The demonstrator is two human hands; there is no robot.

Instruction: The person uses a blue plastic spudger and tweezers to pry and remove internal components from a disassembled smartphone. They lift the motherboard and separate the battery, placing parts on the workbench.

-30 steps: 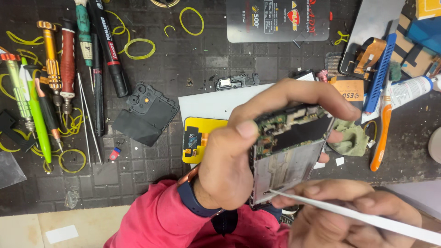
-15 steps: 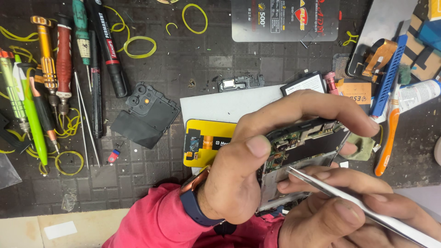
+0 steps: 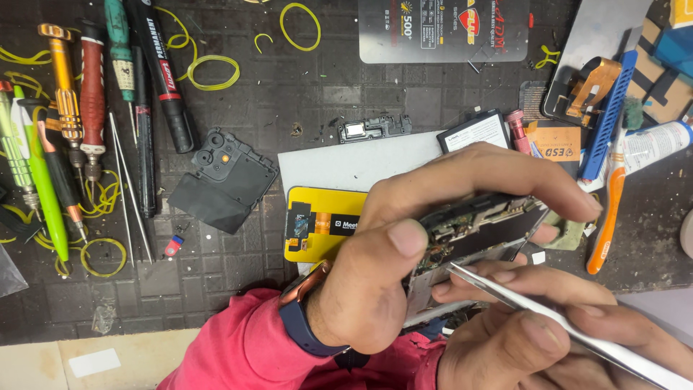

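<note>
My left hand (image 3: 404,245) grips an opened phone body (image 3: 480,231) with its circuit board showing, thumb on the near edge and fingers over the far edge. My right hand (image 3: 548,332) pinches silver tweezers (image 3: 548,321) whose tip touches the board near the lower left of the phone. A red sleeve and a dark blue wristband (image 3: 303,325) cover my left wrist. Under the phone lies a yellow display panel (image 3: 321,224) with a flex cable, on a white sheet (image 3: 346,162).
Screwdrivers (image 3: 68,108), a marker and picks line the left of the dark grid mat. A black phone cover piece (image 3: 224,180) lies mid-left. Yellow rubber bands (image 3: 213,72) are scattered. A battery (image 3: 476,130), an orange-white toothbrush (image 3: 606,209), a glue tube and a blue tool sit right.
The tweezers' tip moved up from below the phone onto the board. My left hand tilted the phone flatter and the view shifted slightly.
</note>
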